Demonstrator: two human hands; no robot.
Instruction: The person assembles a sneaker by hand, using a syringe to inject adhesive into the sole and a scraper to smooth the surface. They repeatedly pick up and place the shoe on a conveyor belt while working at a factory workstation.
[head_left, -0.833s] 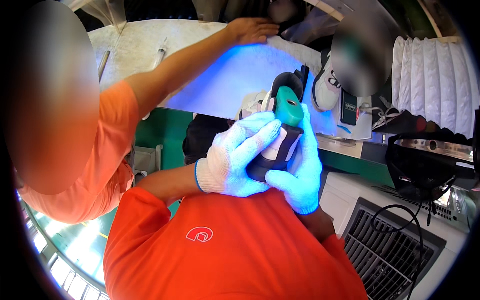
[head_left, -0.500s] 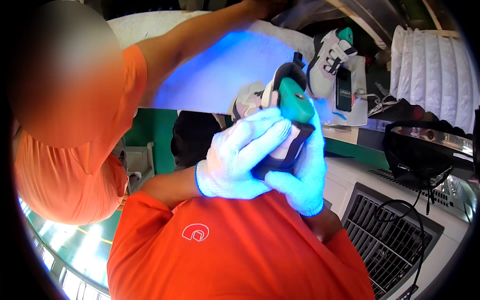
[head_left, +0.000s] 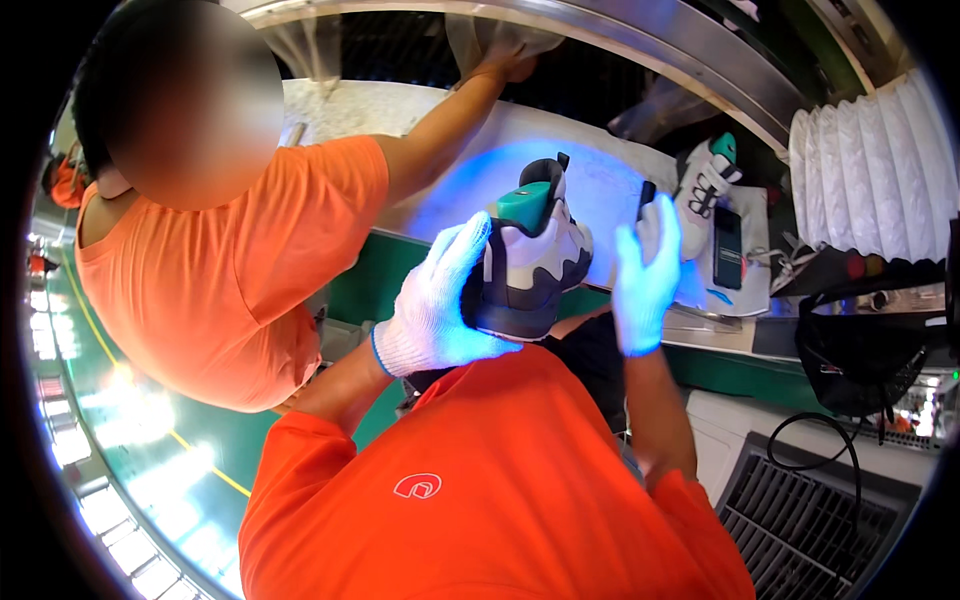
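White knit is worn on the left hand (head_left: 428, 305), by which the shoe (head_left: 530, 265) is clamped near what looks to be its heel: the fingers are laid along one side, the thumb low by the sole. The shoe is held tilted before the chest, at the near side of the bench (head_left: 480, 185). Its mouth is filled by a green last (head_left: 525, 207), so the body should be felt as stiff and fairly weighty, while the collar and tongue are probably soft and easily bent. Some slip might be met between knit and smooth panels; a firm hold is best taken at the heel and the dark sole, with the tongue left unpinched. The right hand (head_left: 648, 285) is held apart from the shoe, its thumb and fingers spread; whether the dark piece (head_left: 648, 192) seen by its fingers is touched cannot be told. Farther over, a phone (head_left: 728, 250) is laid on a pale sheet (head_left: 756, 280), and a second shoe (head_left: 698, 195), also fitted with green, is set near it. To the left, an arm (head_left: 450, 125) is stretched across the bench by a co-worker (head_left: 270, 250) in orange.
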